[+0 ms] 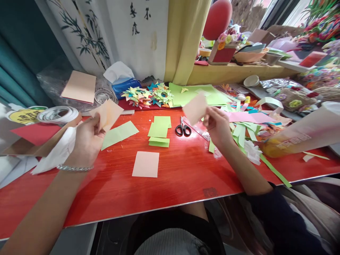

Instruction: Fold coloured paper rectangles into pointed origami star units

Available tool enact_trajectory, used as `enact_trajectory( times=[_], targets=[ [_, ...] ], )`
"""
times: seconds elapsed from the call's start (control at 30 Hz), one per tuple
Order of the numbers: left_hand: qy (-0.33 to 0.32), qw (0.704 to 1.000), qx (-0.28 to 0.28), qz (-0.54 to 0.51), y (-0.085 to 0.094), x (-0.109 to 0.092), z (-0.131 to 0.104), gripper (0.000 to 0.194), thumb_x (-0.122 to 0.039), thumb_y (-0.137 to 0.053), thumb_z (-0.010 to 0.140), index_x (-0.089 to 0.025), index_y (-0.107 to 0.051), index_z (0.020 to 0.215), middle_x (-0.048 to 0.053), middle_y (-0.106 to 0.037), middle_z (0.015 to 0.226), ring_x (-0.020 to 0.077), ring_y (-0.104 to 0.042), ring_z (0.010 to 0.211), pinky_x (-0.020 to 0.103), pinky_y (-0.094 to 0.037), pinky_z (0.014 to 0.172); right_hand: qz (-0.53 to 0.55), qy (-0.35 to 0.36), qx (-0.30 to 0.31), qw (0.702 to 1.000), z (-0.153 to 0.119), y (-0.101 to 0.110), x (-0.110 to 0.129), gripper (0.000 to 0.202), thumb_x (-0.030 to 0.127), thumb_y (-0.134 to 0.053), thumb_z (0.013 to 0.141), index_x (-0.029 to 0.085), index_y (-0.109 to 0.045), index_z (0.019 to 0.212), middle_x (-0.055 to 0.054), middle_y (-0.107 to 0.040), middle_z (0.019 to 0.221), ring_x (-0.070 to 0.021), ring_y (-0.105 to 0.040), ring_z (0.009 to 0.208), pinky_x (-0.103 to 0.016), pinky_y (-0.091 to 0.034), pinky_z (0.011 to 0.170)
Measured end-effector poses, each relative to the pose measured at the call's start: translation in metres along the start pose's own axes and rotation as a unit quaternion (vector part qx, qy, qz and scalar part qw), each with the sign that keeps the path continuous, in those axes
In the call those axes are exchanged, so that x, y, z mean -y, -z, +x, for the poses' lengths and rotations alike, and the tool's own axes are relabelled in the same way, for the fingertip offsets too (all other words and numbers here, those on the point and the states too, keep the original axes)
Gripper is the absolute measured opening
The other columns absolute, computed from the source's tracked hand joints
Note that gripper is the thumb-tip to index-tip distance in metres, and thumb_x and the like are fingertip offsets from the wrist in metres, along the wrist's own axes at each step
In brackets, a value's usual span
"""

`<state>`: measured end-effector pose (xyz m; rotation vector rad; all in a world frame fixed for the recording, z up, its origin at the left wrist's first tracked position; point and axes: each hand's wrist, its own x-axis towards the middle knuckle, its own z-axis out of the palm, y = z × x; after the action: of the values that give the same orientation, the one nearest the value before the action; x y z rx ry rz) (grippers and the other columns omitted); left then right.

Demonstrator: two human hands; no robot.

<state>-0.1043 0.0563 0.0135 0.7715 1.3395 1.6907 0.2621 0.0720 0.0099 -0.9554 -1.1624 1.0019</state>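
My left hand (90, 136) is closed on a pale peach paper piece (109, 115), raised over the left part of the table. On the other side, my right hand (216, 122) pinches a second peach paper square (195, 107) by its edge, above the table. Between the hands, one more peach square (145, 164) lies flat near the front. Behind it are several light green paper pieces (158, 131), one of them folded. Black-handled scissors (183, 129) rest to the right of these. A pale green strip (120, 134) lies beside my left hand.
Folded paper rings (147, 95) and large green sheets (191, 92) sit along the back. Paper scraps (247, 131) and a plastic cup (292, 136) crowd the right side. A tape roll (58, 115) and a red paper piece (37, 133) are at left.
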Motion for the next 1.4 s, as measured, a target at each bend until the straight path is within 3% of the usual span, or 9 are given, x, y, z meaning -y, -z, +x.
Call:
enact_trajectory(
  times=[0.07,0.17,0.43,0.63,0.87,0.97,1.1,1.33,1.4],
  targets=[
    [0.001,0.999,-0.01,-0.038,-0.005,0.001,-0.004,0.008,-0.014,-0.06,0.084,-0.018,-0.054,0.08,-0.007,-0.064,0.071,0.0054,-0.058,0.086,0.018,-0.046,0.073,-0.069,0.05,-0.078,0.993,0.011,0.013,0.001,0.02,0.036,-0.05,0.087,0.021,-0.056,0.096,-0.005,-0.067,0.09,-0.0107,-0.063,0.068,-0.024,-0.049,0.06],
    [0.003,0.998,0.005,-0.058,-0.013,0.002,-0.012,0.007,-0.009,-0.063,0.08,-0.015,-0.06,0.078,-0.006,-0.065,0.069,0.0051,-0.057,0.074,0.017,-0.046,0.07,-0.098,0.075,-0.066,0.99,0.011,0.014,0.005,0.029,0.036,-0.043,0.089,0.02,-0.052,0.113,-0.011,-0.058,0.127,-0.0176,-0.063,0.108,-0.032,-0.052,0.087],
    [0.071,0.975,0.209,0.036,-0.049,0.02,-0.076,0.018,-0.026,-0.077,0.07,-0.017,-0.069,0.082,0.0,-0.07,0.081,0.0096,-0.062,0.07,0.018,-0.049,0.063,0.047,-0.089,0.287,0.953,-0.048,-0.06,-0.017,0.076,0.032,-0.07,0.076,0.031,-0.032,0.141,-0.007,-0.019,0.157,-0.0278,-0.05,0.127,-0.042,-0.048,0.102],
    [0.09,0.957,0.269,0.065,-0.053,0.023,-0.096,0.014,-0.031,-0.076,0.072,-0.022,-0.068,0.079,-0.001,-0.068,0.074,0.0122,-0.061,0.067,0.021,-0.048,0.061,0.01,-0.067,0.313,0.947,-0.048,-0.059,-0.023,0.086,0.033,-0.075,0.073,0.036,-0.026,0.144,-0.003,-0.01,0.159,-0.026,-0.034,0.138,-0.043,-0.038,0.11],
    [0.118,0.954,0.274,0.021,-0.05,0.015,-0.082,0.038,-0.026,-0.077,0.07,-0.029,-0.065,0.107,-0.005,-0.062,0.064,0.0082,-0.056,0.056,0.017,-0.043,0.053,-0.166,0.087,0.136,0.973,-0.025,-0.032,-0.002,0.03,0.038,-0.048,0.094,0.022,-0.059,0.118,-0.006,-0.067,0.115,-0.0176,-0.063,0.108,-0.036,-0.048,0.097],
    [0.2,0.919,0.341,0.004,-0.049,0.014,-0.081,0.062,-0.024,-0.078,0.07,-0.031,-0.055,0.127,-0.006,-0.058,0.057,0.0073,-0.053,0.05,0.016,-0.042,0.049,-0.257,0.174,0.264,0.913,-0.035,-0.036,-0.005,0.026,0.029,-0.046,0.095,0.023,-0.061,0.115,-0.004,-0.068,0.115,-0.0169,-0.064,0.105,-0.034,-0.052,0.091],
    [0.218,0.915,0.34,0.008,-0.05,0.016,-0.082,0.045,-0.023,-0.078,0.069,-0.025,-0.065,0.112,-0.003,-0.062,0.063,0.008,-0.057,0.054,0.016,-0.045,0.052,-0.226,0.309,0.389,0.838,-0.048,-0.044,-0.014,0.032,0.016,-0.04,0.096,0.021,-0.059,0.121,-0.007,-0.064,0.123,-0.0158,-0.059,0.115,-0.033,-0.049,0.095],
    [0.22,0.92,0.325,0.028,-0.048,0.022,-0.079,0.013,-0.027,-0.079,0.067,-0.018,-0.072,0.073,0.002,-0.068,0.069,0.0098,-0.06,0.059,0.017,-0.047,0.053,-0.212,0.259,0.403,0.852,-0.042,-0.038,-0.001,0.027,0.02,-0.046,0.094,0.024,-0.066,0.111,-0.003,-0.068,0.116,-0.0148,-0.063,0.108,-0.029,-0.053,0.089],
    [0.205,0.934,0.292,0.029,-0.047,0.021,-0.077,0.015,-0.028,-0.08,0.066,-0.017,-0.072,0.072,0.003,-0.069,0.07,0.0098,-0.061,0.06,0.016,-0.048,0.053,-0.261,0.207,0.323,0.886,-0.021,-0.023,0.006,0.027,0.027,-0.048,0.093,0.025,-0.066,0.114,-0.002,-0.066,0.121,-0.017,-0.06,0.114,-0.032,-0.05,0.094]
  ],
)
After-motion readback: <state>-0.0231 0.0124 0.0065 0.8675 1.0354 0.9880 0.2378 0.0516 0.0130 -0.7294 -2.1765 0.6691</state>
